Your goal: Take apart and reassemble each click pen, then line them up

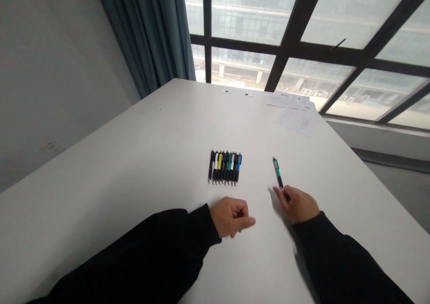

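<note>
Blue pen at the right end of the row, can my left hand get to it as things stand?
Probably yes: your left hand is on the near side of the blue pen, with only bare table showing between them.

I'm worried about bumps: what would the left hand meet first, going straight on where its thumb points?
Probably the right hand; its height relative to the left hand is unclear here.
</note>
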The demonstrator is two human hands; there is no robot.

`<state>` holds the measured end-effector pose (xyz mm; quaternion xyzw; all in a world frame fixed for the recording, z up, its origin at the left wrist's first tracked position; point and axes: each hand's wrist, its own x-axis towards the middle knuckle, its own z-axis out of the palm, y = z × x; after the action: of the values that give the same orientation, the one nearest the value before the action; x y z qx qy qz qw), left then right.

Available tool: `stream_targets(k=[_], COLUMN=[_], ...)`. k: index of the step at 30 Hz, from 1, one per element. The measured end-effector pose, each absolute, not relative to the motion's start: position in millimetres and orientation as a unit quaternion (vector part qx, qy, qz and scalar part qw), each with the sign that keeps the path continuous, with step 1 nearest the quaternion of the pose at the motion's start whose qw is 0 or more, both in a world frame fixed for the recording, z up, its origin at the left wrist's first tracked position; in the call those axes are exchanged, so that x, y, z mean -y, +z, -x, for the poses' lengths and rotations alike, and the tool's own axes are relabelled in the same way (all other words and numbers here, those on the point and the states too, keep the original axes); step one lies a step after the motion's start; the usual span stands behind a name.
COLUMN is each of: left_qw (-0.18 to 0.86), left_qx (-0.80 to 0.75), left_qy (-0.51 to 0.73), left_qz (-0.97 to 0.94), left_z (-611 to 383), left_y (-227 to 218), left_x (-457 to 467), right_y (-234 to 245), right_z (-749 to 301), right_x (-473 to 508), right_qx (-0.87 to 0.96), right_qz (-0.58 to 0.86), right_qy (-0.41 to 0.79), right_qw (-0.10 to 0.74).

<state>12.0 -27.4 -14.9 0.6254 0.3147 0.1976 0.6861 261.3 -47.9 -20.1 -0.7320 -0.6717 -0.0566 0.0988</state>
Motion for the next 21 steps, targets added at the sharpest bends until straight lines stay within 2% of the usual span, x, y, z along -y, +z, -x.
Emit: stream_targets(k=[4,9,21], left_qw=[0.639,0.648,0.632], left_qx=[-0.189,-0.174,-0.169], left_qy=[0.154,0.157,0.174], left_qz=[-0.729,-0.724,-0.736], left_z=[-3.9,-3.7,-3.5], left_y=[-6.5,-1.8,-4.1], left_x=[28.7,26.7,25.1], right_y=[-20.8,-13.3,-15.0], right_z=[-233.1,-184.1,-179.9], right_x=[45.4,28.2,17.0], right_qx=[0.722,0.755,0.749], right_qz=[0.669,0.618,0.628], right_qy=[-0.02,0.041,0.051], right_qw=[0.174,0.213,0.208])
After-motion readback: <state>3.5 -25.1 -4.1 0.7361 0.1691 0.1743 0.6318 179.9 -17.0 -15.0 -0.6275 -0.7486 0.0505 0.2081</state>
